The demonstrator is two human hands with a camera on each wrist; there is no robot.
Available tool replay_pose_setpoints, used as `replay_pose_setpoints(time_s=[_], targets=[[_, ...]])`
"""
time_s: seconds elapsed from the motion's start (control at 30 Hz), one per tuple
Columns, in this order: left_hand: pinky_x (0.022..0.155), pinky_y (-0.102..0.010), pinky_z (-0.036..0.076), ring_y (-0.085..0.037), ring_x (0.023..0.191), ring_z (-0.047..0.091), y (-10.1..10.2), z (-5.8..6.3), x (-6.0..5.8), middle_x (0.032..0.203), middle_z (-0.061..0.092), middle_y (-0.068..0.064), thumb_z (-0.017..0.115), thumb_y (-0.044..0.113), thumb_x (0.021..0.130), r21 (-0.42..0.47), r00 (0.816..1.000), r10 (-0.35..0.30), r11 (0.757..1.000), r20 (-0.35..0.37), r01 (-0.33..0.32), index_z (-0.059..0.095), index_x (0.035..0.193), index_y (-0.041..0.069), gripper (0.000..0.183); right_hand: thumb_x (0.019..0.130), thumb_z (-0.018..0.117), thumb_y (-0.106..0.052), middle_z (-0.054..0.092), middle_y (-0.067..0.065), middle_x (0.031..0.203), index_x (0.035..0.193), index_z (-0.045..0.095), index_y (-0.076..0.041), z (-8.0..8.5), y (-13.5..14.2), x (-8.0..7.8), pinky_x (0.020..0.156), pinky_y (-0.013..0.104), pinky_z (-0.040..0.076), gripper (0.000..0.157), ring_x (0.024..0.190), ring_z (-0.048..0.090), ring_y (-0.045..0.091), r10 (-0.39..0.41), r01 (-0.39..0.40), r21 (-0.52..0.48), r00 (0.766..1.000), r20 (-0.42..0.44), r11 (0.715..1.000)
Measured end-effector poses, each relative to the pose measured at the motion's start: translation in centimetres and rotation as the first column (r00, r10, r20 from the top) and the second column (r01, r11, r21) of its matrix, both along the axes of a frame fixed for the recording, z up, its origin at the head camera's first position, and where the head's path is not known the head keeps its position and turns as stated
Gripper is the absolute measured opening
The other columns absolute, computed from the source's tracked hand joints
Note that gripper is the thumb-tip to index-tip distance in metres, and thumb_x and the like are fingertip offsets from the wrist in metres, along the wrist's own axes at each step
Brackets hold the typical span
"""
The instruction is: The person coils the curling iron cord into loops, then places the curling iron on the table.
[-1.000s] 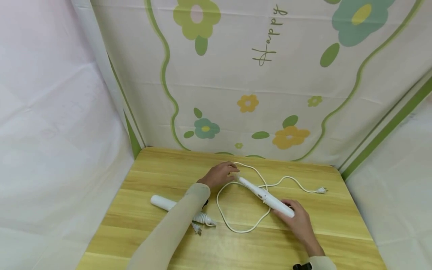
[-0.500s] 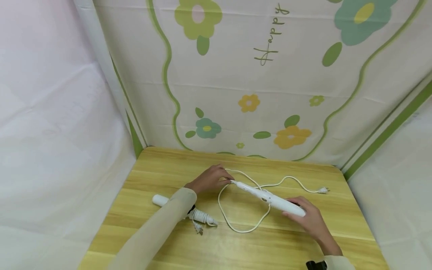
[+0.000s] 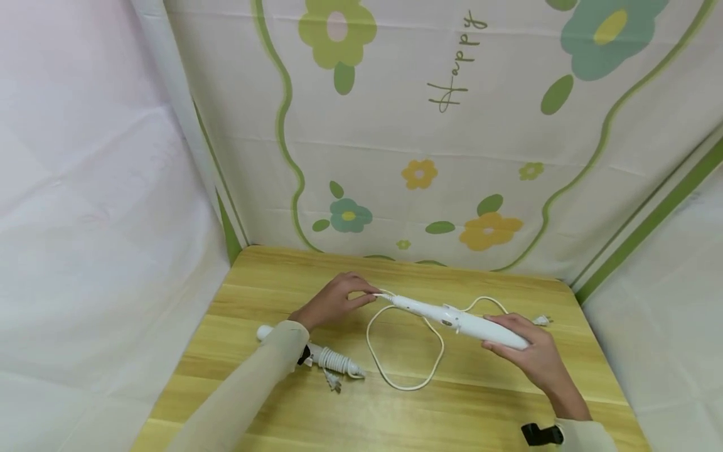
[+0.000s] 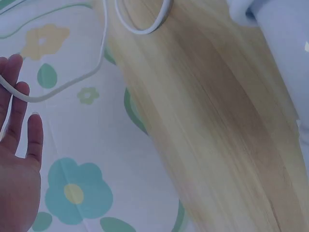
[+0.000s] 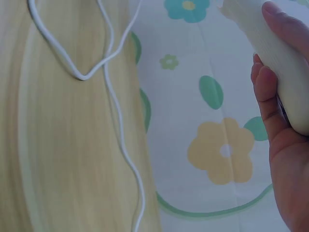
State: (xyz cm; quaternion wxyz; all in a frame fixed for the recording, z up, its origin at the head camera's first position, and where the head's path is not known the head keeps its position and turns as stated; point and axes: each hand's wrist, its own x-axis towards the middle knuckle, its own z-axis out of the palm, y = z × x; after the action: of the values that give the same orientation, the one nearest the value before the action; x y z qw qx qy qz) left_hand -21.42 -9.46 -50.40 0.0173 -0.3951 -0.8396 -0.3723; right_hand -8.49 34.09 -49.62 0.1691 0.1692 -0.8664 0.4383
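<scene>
My right hand (image 3: 528,351) grips the broad end of a white hair straightener (image 3: 446,315), held slanting above the table. Its thumb and fingers wrap the straightener body (image 5: 285,72) in the right wrist view. At the narrow end, my left hand (image 3: 339,298) pinches the white power cord (image 3: 386,295) between thumb and fingers. In the left wrist view the cord (image 4: 43,98) crosses the fingers of the left hand (image 4: 19,130). The rest of the cord loops on the table and ends in a plug (image 3: 542,320) at the right.
A second white appliance with its cord wound round it (image 3: 339,362) lies on the wooden table (image 3: 429,414), partly under the left forearm. Its plug (image 3: 332,380) rests beside it. A flower-printed cloth (image 3: 395,138) hangs behind the table, and white cloth walls stand at both sides.
The straightener has shifted right and up with my right hand. My left hand has moved left, from beside the narrow end to pinching the cord there. The loop has narrowed a little.
</scene>
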Motion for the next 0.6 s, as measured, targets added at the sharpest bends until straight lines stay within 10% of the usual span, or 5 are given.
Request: replay_pose_setpoints(time_s=[0.37,0.6], targets=[[0.104,-0.041,0.057,-0.023,0.126,0.071,3.0,-0.7,0.8,0.132,0.079,-0.002,0.057,0.025,0.116,0.273,0.938,0.042,0.951,0.344,-0.143,0.072,0.143,0.012,0.034,0.081,0.087,0.015,0.074,-0.019,0.118,0.128,0.077,0.003,2.2,0.1,-0.7,0.070,0.020,0.051,0.050,0.092,0.062,0.007,-0.066,0.069,-0.101,0.997,0.033,0.992],[0.064,-0.020,0.043,-0.014,0.079,0.065,7.0,0.1,3.6,0.104,0.083,0.001,0.051,0.023,0.118,0.107,0.959,0.199,0.969,0.201,-0.224,0.070,0.145,0.011,0.035,0.087,0.086,0.011,0.072,-0.025,0.115,0.131,0.075,0.005,2.3,-0.3,-0.9,0.070,0.013,0.056,0.046,0.097,0.063,0.002,-0.228,0.240,-0.165,0.970,0.084,0.957]])
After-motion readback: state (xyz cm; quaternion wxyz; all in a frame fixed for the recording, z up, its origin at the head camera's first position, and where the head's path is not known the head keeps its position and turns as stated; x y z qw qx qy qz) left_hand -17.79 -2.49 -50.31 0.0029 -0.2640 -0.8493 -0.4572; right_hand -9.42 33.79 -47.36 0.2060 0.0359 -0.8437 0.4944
